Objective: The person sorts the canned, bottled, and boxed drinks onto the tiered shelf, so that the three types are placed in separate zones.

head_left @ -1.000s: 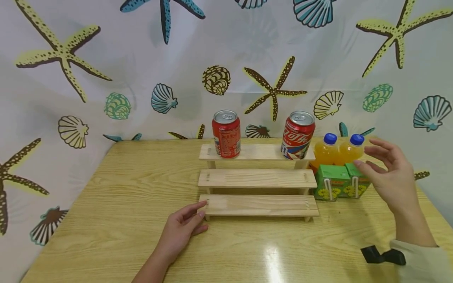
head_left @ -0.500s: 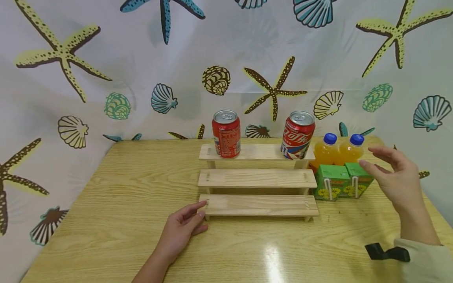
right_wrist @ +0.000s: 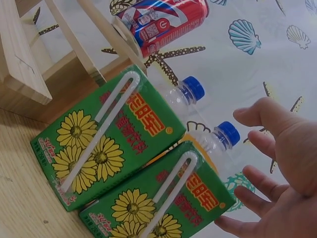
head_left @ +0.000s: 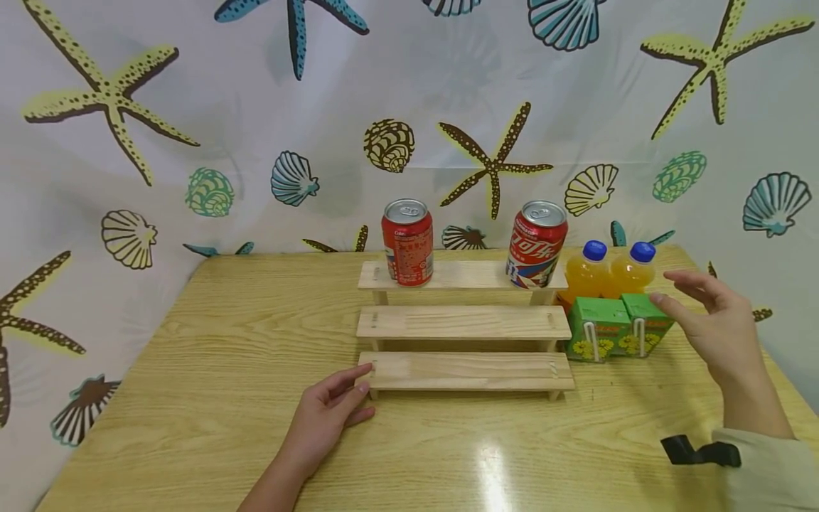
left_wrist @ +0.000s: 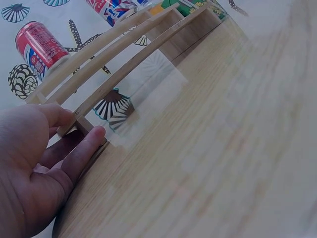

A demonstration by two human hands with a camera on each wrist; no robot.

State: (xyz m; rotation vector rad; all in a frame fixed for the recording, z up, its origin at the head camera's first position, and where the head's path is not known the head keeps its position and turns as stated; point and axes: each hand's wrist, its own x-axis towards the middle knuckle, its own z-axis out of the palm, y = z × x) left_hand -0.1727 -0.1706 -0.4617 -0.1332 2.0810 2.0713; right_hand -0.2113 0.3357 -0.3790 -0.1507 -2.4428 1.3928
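Note:
A three-step wooden shelf stands on the table, with a red cola can at the top step's left and another cola can at its right. My left hand grips the left end of the lowest step; the left wrist view shows fingers against its end support. Two green drink cartons with white straws stand right of the shelf. Behind them are two orange-drink bottles with blue caps. My right hand is beside the right carton, fingers spread and holding nothing.
A wood-grain table extends to the left and front of the shelf. Behind it hangs a white cloth printed with starfish and shells. A black strap sticks out from my right sleeve.
My right hand has moved slightly right, away from the cartons and bottles. The left hand stays at the shelf's end, and the cans, cartons and bottles keep their places.

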